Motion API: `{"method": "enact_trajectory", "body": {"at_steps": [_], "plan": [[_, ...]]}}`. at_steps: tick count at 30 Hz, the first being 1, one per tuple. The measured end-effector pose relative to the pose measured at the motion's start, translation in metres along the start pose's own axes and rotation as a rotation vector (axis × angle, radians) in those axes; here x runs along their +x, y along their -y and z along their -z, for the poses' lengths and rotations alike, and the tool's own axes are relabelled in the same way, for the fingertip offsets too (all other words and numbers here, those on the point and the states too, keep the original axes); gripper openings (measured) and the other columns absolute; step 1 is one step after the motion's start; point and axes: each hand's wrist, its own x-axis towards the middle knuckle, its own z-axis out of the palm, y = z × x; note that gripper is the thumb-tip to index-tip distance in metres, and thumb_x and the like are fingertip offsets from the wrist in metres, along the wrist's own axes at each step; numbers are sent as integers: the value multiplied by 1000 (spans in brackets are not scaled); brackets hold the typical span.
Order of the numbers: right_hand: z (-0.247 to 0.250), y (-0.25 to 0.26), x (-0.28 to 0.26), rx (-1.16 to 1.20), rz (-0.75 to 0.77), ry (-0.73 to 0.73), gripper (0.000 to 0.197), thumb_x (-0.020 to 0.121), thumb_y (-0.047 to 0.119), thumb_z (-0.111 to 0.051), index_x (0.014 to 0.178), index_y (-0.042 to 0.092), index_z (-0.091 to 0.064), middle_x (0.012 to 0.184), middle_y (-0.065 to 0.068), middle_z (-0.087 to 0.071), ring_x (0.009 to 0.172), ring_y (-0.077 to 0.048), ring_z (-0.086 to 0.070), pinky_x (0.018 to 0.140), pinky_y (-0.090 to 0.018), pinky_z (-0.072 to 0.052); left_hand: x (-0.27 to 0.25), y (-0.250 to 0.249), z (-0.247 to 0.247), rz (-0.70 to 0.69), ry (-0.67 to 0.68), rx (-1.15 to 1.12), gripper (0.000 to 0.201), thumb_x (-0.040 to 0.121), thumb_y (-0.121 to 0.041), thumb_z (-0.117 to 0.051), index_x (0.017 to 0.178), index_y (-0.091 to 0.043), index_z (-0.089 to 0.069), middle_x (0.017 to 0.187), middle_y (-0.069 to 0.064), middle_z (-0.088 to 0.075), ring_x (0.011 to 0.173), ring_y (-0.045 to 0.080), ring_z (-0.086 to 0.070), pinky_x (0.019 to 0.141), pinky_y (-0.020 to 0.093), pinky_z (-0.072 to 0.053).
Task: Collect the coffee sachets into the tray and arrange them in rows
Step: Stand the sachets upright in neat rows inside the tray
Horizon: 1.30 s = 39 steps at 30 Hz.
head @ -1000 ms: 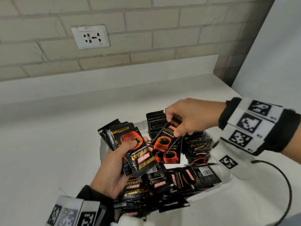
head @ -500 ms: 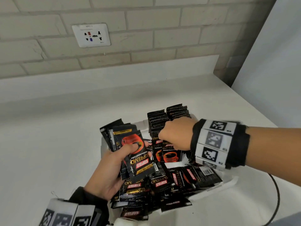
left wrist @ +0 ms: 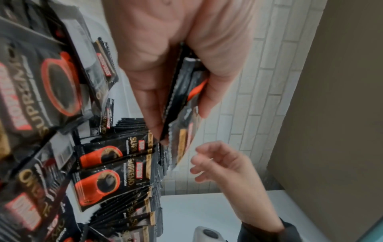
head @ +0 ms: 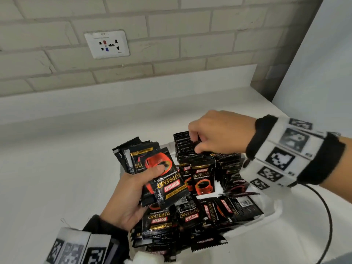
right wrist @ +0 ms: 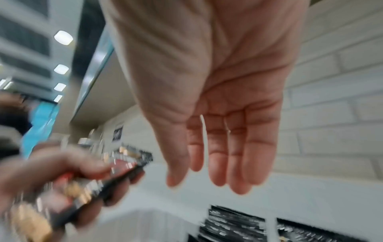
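My left hand (head: 152,174) grips a fanned bundle of black Kopiko sachets (head: 163,180) over the left side of the white tray (head: 270,213). The same bundle (left wrist: 182,101) shows pinched between thumb and fingers in the left wrist view. My right hand (head: 202,141) hovers over the upright rows of sachets (head: 184,149) at the tray's far end. It holds nothing, and its fingers (right wrist: 217,155) hang relaxed. Whether they touch the rows (right wrist: 232,226) I cannot tell. Loose sachets (head: 190,216) lie piled in the near half of the tray.
The tray sits on a white counter (head: 57,168) against a brick wall with a socket (head: 107,44). A grey panel (head: 323,63) closes off the right side. A black cable (head: 328,216) loops from my right wrist.
The right hand carried one sachet down into the tray, let it go, then rose empty toward the far upright rows. The left hand kept its bundle almost still.
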Motion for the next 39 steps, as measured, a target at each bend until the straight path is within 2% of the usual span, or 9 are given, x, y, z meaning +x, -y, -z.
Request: {"method": "enact_trajectory", "body": {"at_steps": [5, 13, 17, 20, 24, 28, 33, 36, 39], "plan": [[-5, 13, -10, 589, -85, 88, 38, 78, 47, -65, 103, 19, -57, 83, 3, -66, 66, -8, -63, 61, -20, -54, 3, 0, -13, -29, -11, 19, 33, 57, -9, -67, 88, 1, -66, 63, 14, -70, 51, 22, -67, 44, 31, -55], [-21, 9, -13, 1056, -192, 20, 18, 79, 19, -69, 89, 10, -57, 81, -8, -64, 61, -16, -62, 52, -21, -52, 0, 0, -21, -29, 35, -87, 16, 68, -21, -63, 71, -12, -77, 82, 14, -73, 68, 24, -70, 61, 36, -58], [-11, -7, -17, 1380, -239, -191, 14, 85, 13, -60, 97, 20, -58, 88, -6, -66, 64, -16, -65, 54, -24, -55, 2, -2, -13, 11, -15, -295, 55, 68, -24, -57, 118, -2, -57, 102, 20, -70, 76, 28, -69, 66, 45, -57], [-12, -10, -23, 1521, -265, -197, 14, 92, 13, -50, 104, 19, -53, 88, -6, -65, 65, -20, -67, 51, -25, -55, 2, -2, -12, 37, -8, -311, 59, 66, -17, -52, 122, -1, -52, 100, 20, -70, 76, 31, -70, 65, 47, -56], [-8, -19, -28, 1473, -249, -193, 25, 88, 0, -54, 109, 13, -53, 79, -5, -62, 57, -14, -61, 45, -17, -49, 3, 2, -11, 96, -23, -201, 51, 65, -13, -57, 114, 2, -55, 100, 23, -70, 91, 38, -66, 64, 43, -57], [3, -29, -32, 1265, -158, -210, 18, 74, -6, -64, 83, 10, -62, 62, 1, -59, 48, -5, -45, 43, -12, -35, 4, 3, -11, 44, -23, -50, 27, 65, -10, -63, 90, -3, -69, 93, 22, -71, 81, 35, -68, 70, 48, -54], [16, -36, -33, 1320, 17, -52, 29, 54, 32, -71, 77, 15, -74, 72, 4, -69, 57, -2, -56, 50, -11, -42, 3, 1, -15, -17, 41, 48, 18, 63, -5, -66, 74, -13, -77, 88, 18, -73, 74, 29, -71, 76, 44, -55], [17, -31, -32, 1255, 40, 107, 23, 61, 28, -70, 80, 17, -72, 75, -3, -71, 56, -9, -59, 45, -14, -43, 2, 2, -15, -18, 79, 71, 21, 61, -2, -67, 81, 0, -74, 86, 22, -72, 71, 30, -70, 66, 40, -59], [10, -15, -25, 936, -7, 152, 31, 72, 16, -72, 99, 23, -59, 73, 3, -69, 50, -5, -56, 43, -14, -42, -2, 0, -21, -44, 127, 78, 18, 61, 1, -64, 71, -7, -77, 81, 18, -73, 69, 28, -70, 70, 45, -56]]}}
